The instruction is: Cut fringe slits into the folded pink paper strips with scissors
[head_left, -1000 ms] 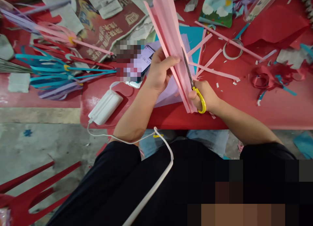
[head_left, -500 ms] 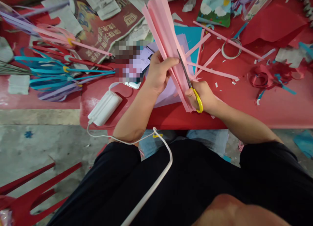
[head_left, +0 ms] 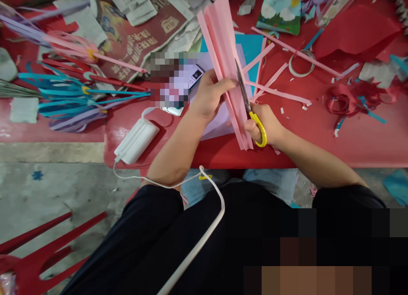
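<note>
Scissors against pink paper, above the red table (head_left: 350, 137).

The left hand (head_left: 208, 97) has its grip clenched on the folded fan of long pink paper (head_left: 223, 52), thumb pressed across the pleats, holding it tilted over the table's near edge. The right hand (head_left: 267, 125) grasps the yellow-handled steel scissors (head_left: 251, 108), blades lying along the fan's right side. Loose pink paper strips (head_left: 274, 82) lie just beyond.

left hand (head_left: 208, 95) gripping folded pink paper (head_left: 223, 44), right hand (head_left: 266, 125) working yellow-handled scissors (head_left: 250, 108), blades apparently cutting in
</note>
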### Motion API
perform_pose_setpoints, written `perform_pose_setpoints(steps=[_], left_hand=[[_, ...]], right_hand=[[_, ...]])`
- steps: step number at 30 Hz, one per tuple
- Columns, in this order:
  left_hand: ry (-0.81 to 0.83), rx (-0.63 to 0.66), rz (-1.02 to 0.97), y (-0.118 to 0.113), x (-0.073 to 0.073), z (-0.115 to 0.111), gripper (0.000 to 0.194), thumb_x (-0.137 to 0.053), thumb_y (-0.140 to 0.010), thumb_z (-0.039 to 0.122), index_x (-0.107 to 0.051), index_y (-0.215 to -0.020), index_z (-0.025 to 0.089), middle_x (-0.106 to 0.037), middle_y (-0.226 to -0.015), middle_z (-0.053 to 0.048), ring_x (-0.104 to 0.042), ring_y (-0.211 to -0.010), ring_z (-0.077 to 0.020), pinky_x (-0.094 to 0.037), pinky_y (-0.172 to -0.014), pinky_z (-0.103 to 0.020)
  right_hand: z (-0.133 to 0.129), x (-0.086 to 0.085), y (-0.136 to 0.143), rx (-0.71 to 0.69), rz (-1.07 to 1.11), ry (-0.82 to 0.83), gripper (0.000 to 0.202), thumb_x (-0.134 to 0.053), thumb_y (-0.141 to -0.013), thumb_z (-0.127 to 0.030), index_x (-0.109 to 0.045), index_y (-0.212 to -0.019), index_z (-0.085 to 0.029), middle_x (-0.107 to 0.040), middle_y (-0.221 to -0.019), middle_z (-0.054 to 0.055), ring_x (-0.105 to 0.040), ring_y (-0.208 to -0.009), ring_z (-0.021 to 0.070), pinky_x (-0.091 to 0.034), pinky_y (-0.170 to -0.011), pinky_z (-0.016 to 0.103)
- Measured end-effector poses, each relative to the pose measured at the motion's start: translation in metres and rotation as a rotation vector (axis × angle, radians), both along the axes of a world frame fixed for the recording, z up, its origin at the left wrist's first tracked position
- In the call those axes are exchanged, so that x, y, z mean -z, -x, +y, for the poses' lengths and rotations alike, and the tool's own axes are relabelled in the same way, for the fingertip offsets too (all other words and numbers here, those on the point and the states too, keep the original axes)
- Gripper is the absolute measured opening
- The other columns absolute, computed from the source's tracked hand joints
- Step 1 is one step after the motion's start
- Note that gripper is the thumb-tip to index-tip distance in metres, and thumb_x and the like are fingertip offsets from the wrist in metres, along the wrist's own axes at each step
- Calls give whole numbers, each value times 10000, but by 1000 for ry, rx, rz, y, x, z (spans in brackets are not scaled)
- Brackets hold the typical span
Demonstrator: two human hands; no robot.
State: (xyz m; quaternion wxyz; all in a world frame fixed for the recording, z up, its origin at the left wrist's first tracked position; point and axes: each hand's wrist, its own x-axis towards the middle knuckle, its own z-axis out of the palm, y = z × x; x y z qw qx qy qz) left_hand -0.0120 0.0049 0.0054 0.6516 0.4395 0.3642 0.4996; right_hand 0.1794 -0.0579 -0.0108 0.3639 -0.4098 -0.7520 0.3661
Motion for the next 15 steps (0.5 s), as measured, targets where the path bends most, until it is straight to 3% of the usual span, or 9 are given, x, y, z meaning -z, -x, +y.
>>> perform_pose_setpoints(steps=[3, 8, 12, 15], left_hand=[[-30, 36, -6, -1, -3, -4, 106, -839, -930, 245, -781, -842, 229, -682, -829, -34, -672, -750, -200, -611, -726, -327], [81, -12, -6, -3, -9, -10, 162, -897, -923, 222, -757, -843, 225, -678, -849, -25, -770, -877, -245, -651, -824, -346], [19, 42, -29, -3, -13, -10, 127, -817, -935, 146, -756, -845, 210, -677, -861, -26, -768, -902, -234, -640, -902, -364], [3, 65, -3, -2, -9, -7, 88, -796, -908, 166, -773, -855, 232, -708, -883, -33, -750, -870, -228, -635, -866, -357]], right_hand=[[-1, -5, 1, 30, 3, 13, 802, -462, -919, -1078, -481, -839, -280, -512, -673, -20, -473, -582, 164, -384, -596, 362], [-1, -9, 3, 73, -27, 19, 801, -418, -941, -1074, -396, -764, -293, -369, -607, -54, -377, -547, 144, -331, -567, 356], [-2, -8, 4, 108, -28, -21, 787, -388, -992, -1039, -319, -725, -301, -309, -597, -65, -305, -533, 124, -271, -559, 355], [-3, -8, 4, 116, -52, -25, 799, -367, -990, -1047, -308, -710, -301, -289, -588, -60, -283, -536, 128, -250, -566, 365]])
